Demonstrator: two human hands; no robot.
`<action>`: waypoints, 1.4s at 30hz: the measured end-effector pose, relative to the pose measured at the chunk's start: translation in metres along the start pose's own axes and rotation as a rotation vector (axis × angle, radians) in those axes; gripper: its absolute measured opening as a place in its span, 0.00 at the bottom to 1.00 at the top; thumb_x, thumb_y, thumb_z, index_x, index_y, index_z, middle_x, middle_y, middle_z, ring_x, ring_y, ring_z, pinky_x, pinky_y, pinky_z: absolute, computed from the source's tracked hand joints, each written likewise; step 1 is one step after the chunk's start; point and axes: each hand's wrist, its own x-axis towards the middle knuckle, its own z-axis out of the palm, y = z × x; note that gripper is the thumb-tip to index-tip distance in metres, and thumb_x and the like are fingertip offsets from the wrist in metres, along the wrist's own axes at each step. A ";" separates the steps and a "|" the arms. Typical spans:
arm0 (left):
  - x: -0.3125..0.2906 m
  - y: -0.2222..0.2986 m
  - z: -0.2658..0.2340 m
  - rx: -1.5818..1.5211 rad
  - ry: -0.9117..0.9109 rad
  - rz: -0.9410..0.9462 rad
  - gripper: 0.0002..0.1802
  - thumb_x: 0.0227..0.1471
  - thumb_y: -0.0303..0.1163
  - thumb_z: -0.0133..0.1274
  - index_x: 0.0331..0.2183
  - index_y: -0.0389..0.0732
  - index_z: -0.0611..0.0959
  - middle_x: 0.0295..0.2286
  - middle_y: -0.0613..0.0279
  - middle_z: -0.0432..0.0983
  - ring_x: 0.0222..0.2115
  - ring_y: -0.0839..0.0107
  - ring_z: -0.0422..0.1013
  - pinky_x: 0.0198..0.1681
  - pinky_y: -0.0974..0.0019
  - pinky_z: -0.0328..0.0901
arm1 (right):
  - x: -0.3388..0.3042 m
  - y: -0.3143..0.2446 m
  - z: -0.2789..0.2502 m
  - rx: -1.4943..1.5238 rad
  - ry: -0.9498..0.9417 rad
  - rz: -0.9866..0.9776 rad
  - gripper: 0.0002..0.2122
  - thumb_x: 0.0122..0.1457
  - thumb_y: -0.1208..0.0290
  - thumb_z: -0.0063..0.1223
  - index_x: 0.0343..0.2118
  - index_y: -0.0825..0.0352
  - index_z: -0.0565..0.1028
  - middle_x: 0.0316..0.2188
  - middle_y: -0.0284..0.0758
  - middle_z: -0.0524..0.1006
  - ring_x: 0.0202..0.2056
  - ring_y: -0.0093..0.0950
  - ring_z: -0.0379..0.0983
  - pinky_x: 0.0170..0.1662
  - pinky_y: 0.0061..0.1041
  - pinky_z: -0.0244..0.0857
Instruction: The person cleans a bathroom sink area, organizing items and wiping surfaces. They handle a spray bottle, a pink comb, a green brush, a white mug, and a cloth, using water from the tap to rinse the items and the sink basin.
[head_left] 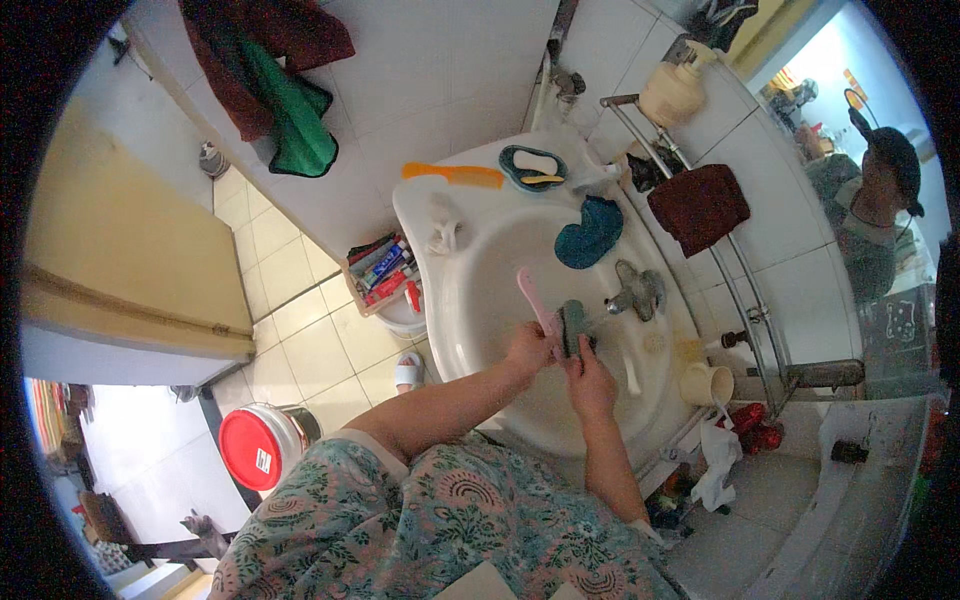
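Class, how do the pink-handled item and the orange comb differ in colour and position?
The pink-handled item shows pink; the orange comb is orange. The pink-handled item is held over the basin; the orange comb lies on the sink ledge. Both are elongated.

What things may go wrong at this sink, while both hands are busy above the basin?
The pink handle in the left hand, or the grey-green item in the right hand, might slip into the basin. The teal cloth lies partly over the basin's inner slope, so it could slide in. The orange comb lies near the sink's outer edge, where a bump might knock it off.
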 end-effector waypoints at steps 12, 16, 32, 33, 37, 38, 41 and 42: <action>-0.013 0.025 -0.029 -0.304 0.182 0.257 0.14 0.51 0.30 0.46 0.40 0.37 0.68 0.34 0.58 0.71 0.32 0.68 0.70 0.35 0.67 0.67 | -0.016 -0.032 0.012 0.087 0.148 -0.177 0.20 0.58 0.59 0.40 0.55 0.52 0.62 0.32 0.42 0.75 0.32 0.39 0.72 0.34 0.34 0.64; -0.033 0.022 -0.036 -0.346 0.138 0.378 0.11 0.50 0.29 0.47 0.38 0.37 0.71 0.32 0.58 0.72 0.31 0.68 0.71 0.35 0.66 0.68 | -0.007 -0.060 0.010 0.092 0.067 -0.203 0.21 0.57 0.63 0.41 0.55 0.55 0.61 0.27 0.43 0.74 0.29 0.41 0.71 0.31 0.37 0.64; -0.095 0.043 -0.080 -0.288 0.273 0.337 0.12 0.54 0.29 0.44 0.41 0.37 0.68 0.36 0.62 0.70 0.33 0.70 0.70 0.40 0.65 0.69 | 0.006 -0.075 -0.001 0.490 -0.070 -0.058 0.20 0.59 0.62 0.40 0.54 0.60 0.64 0.42 0.46 0.72 0.42 0.41 0.69 0.44 0.30 0.61; -0.098 0.047 -0.088 -0.286 0.261 0.327 0.12 0.54 0.29 0.44 0.41 0.38 0.68 0.35 0.61 0.71 0.33 0.70 0.70 0.39 0.66 0.69 | 0.009 -0.061 0.002 0.522 -0.074 -0.011 0.20 0.59 0.62 0.40 0.54 0.61 0.64 0.44 0.45 0.71 0.44 0.41 0.68 0.46 0.29 0.60; -0.098 0.052 -0.107 -0.318 0.221 0.283 0.12 0.54 0.30 0.45 0.41 0.39 0.68 0.35 0.61 0.73 0.33 0.72 0.71 0.37 0.69 0.70 | 0.026 0.013 0.047 0.543 0.000 0.023 0.20 0.60 0.62 0.40 0.54 0.62 0.63 0.48 0.43 0.69 0.47 0.38 0.67 0.48 0.28 0.59; -0.097 0.053 -0.109 -0.335 0.217 0.277 0.12 0.54 0.30 0.45 0.41 0.40 0.68 0.35 0.61 0.73 0.33 0.72 0.71 0.37 0.68 0.70 | 0.019 0.015 0.049 0.539 0.012 -0.052 0.20 0.60 0.62 0.40 0.55 0.60 0.62 0.47 0.44 0.70 0.44 0.37 0.69 0.47 0.30 0.61; -0.096 0.061 -0.119 -0.274 0.238 0.267 0.12 0.54 0.30 0.45 0.42 0.41 0.69 0.36 0.62 0.73 0.33 0.72 0.71 0.37 0.68 0.70 | -0.008 -0.025 0.021 0.536 0.014 -0.224 0.20 0.59 0.64 0.42 0.55 0.57 0.62 0.43 0.44 0.71 0.40 0.38 0.71 0.44 0.32 0.63; -0.096 0.063 -0.121 -0.236 0.247 0.267 0.12 0.54 0.31 0.45 0.42 0.42 0.69 0.36 0.62 0.73 0.33 0.72 0.71 0.37 0.68 0.70 | -0.020 -0.049 0.005 0.533 0.012 -0.273 0.20 0.58 0.65 0.43 0.55 0.57 0.62 0.42 0.44 0.72 0.40 0.38 0.71 0.44 0.33 0.63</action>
